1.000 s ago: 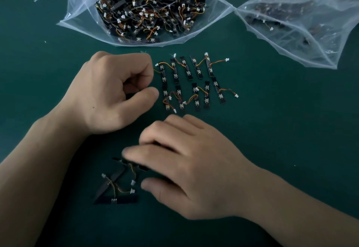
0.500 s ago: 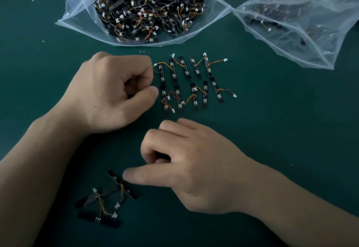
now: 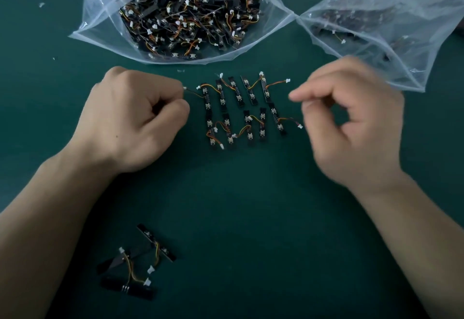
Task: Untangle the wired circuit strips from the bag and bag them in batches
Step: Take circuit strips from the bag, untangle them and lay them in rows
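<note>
2 bags (image 3: 100,21); 10 aligned strips (image 3: 238,98); 3 loose strips (image 3: 126,289).

I'm seeing an electronics packing bench: dark green mat (image 3: 251,205), clear plastic bag (image 3: 100,17) stuffed with wired circuit strips (image 3: 190,17), more laid in rows.

Strips between the hands, bags beyond them

On the table (image 3: 251,218), rows of strips (image 3: 237,94) lie between the left hand (image 3: 135,120) and right hand (image 3: 351,128). The full bag (image 3: 100,17) sits behind the left, the second bag (image 3: 401,30) behind the right. A small tangle (image 3: 155,243) lies nearer the person, beside the left forearm.
</note>
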The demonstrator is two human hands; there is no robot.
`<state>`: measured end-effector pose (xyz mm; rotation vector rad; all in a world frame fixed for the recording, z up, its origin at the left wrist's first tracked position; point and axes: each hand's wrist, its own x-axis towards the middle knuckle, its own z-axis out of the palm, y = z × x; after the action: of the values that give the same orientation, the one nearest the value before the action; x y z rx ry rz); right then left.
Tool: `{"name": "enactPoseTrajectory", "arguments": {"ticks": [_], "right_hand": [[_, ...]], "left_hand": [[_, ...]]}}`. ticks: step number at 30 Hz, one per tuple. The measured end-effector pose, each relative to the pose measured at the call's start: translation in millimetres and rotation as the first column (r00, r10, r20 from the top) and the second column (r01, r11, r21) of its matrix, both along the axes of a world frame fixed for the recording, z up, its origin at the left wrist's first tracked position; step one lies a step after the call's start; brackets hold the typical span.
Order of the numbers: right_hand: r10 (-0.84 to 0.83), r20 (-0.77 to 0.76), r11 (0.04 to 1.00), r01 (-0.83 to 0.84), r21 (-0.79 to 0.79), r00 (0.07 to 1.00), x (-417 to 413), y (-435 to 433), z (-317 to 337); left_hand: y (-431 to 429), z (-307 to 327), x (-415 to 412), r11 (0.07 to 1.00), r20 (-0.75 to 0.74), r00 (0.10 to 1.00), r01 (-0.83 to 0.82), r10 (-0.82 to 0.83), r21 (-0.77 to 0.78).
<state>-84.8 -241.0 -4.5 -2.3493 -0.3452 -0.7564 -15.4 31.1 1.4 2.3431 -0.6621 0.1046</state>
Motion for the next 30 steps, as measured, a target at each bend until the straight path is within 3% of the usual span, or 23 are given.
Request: {"name": "enactPoseTrajectory", "arguments": {"ticks": [5,8,11,19,30], "right_hand": [[-0.173,-0.213,0.979,0.192,0.073,0.962,14,-31,-7],[-0.190,-0.333,0.982,0.184,-0.051,0.924,20,-33,-10],[-0.193,-0.363,0.977,0.146,-0.155,0.911,19,-27,-11],[-0.194,-0.387,0.979,0.152,-0.139,0.901,18,-26,-8],[-0.196,-0.390,0.979,0.155,-0.135,0.899,18,-26,-8]], "left_hand": [[-2,-6,4,0.973,0.042,0.976,-0.218,0.215,0.073],[0,-11,5,0.955,0.100,0.963,-0.263,0.251,0.138],[-1,-12,5,0.956,0.112,0.968,-0.240,0.223,0.169],[-2,-10,4,0.951,0.111,0.967,-0.247,0.229,0.187],[0,-3,-2,0.996,0.003,1.000,0.000,0.000,0.088]]}}
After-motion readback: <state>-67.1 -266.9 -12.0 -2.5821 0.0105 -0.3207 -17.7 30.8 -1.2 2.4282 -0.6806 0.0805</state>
